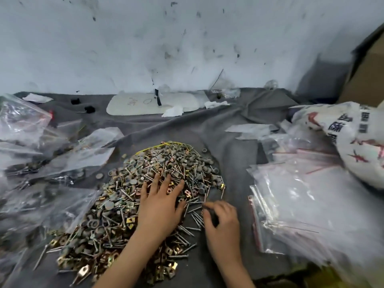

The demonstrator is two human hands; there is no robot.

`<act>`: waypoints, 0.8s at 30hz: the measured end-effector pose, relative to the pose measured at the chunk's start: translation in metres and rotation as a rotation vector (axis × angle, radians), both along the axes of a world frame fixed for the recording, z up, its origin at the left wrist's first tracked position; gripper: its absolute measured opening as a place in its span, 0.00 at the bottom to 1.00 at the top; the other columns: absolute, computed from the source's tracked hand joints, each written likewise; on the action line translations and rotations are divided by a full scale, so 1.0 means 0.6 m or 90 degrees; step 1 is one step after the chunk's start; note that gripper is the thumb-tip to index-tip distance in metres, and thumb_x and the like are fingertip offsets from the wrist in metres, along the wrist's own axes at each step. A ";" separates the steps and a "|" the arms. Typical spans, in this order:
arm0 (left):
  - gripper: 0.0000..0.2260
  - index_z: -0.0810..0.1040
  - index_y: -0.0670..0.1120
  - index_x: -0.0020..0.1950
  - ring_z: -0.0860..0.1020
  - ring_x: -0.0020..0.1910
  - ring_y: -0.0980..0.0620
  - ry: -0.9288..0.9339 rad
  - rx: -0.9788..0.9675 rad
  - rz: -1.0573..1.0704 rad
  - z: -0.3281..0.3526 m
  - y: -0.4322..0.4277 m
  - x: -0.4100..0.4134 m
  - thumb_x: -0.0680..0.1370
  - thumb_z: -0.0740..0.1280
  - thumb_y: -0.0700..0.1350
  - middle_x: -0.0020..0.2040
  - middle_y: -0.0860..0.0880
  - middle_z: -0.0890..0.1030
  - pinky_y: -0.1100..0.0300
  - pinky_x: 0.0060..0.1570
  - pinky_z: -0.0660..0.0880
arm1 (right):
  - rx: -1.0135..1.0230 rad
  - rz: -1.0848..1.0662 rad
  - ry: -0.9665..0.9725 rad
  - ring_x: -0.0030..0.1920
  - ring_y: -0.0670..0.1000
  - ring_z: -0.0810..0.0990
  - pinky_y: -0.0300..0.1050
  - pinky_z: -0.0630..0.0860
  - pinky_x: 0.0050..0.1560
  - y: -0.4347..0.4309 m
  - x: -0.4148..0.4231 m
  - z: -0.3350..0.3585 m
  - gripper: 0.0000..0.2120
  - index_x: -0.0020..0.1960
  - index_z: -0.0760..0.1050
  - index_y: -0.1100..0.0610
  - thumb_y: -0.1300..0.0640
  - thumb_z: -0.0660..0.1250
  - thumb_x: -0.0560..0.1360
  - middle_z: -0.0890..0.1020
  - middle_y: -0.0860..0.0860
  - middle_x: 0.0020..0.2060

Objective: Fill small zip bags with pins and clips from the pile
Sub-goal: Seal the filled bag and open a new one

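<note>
From the head camera, you're right over the pile [116, 215] of pins and clips, heaped in the middle of the cloth-covered table [228, 132]. Your left hand [160, 204] lies flat on the heap, fingers straight and fanned out, with the fingertips up among the long pins near the top. Your right hand [221, 217] works the right edge of the heap. Its fingers are curled in, and thumb and fingers close on a small dark bunch that looks like pins [195, 219], though blur hides how many. The brass-coloured clips [83, 270] lie thickest along the near-left edge of the heap, away from both hands.

This looks like the gathering step: you are sorting and picking a portion, and nothing is going into a bag yet. Filled bags [52, 159] are strewn on your left. The empty zip bags [301, 200], the ones with red seal strips, are stacked on your right, just beside your right hand, and a printed sack [353, 138] lies behind them.

For the next move you'll need a full count in the right hand, then a free hand to lift one empty bag off that slippery stack. You'll also have to spread its mouth wide enough that the pin points don't catch on the film.
</note>
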State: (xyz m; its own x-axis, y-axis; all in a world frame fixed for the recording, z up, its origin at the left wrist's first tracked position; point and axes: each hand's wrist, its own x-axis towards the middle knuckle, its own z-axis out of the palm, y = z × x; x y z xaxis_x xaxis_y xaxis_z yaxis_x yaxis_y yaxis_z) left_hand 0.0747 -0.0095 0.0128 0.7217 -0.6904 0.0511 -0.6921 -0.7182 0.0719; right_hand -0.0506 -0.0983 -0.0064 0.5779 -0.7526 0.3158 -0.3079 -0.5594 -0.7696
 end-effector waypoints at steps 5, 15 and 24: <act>0.23 0.54 0.65 0.77 0.45 0.79 0.47 0.019 -0.023 -0.003 0.009 -0.001 -0.002 0.82 0.53 0.59 0.80 0.53 0.53 0.44 0.75 0.43 | -0.116 -0.076 -0.070 0.55 0.47 0.71 0.32 0.62 0.62 -0.040 -0.019 0.028 0.08 0.45 0.82 0.54 0.65 0.72 0.70 0.78 0.47 0.47; 0.18 0.69 0.62 0.71 0.59 0.76 0.46 0.073 -0.014 -0.061 0.057 -0.011 0.025 0.81 0.56 0.59 0.73 0.53 0.69 0.40 0.74 0.53 | -0.175 -0.165 0.455 0.64 0.54 0.67 0.53 0.67 0.60 -0.118 -0.090 0.048 0.17 0.53 0.75 0.47 0.42 0.71 0.68 0.74 0.47 0.60; 0.17 0.71 0.62 0.70 0.71 0.64 0.51 0.039 -0.187 -0.145 0.037 0.022 0.056 0.81 0.60 0.53 0.62 0.57 0.78 0.50 0.63 0.70 | -0.254 -0.294 0.377 0.53 0.60 0.72 0.57 0.63 0.56 -0.091 -0.099 0.038 0.10 0.46 0.72 0.54 0.58 0.72 0.69 0.79 0.55 0.44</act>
State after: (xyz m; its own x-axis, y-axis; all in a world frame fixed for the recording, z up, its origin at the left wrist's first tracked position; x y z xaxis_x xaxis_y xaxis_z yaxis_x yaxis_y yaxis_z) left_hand 0.1084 0.0036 0.0350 0.5585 -0.7961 0.2330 -0.8202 -0.4882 0.2982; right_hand -0.1100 -0.1530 0.0166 0.3937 -0.8502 0.3496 -0.8616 -0.4739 -0.1820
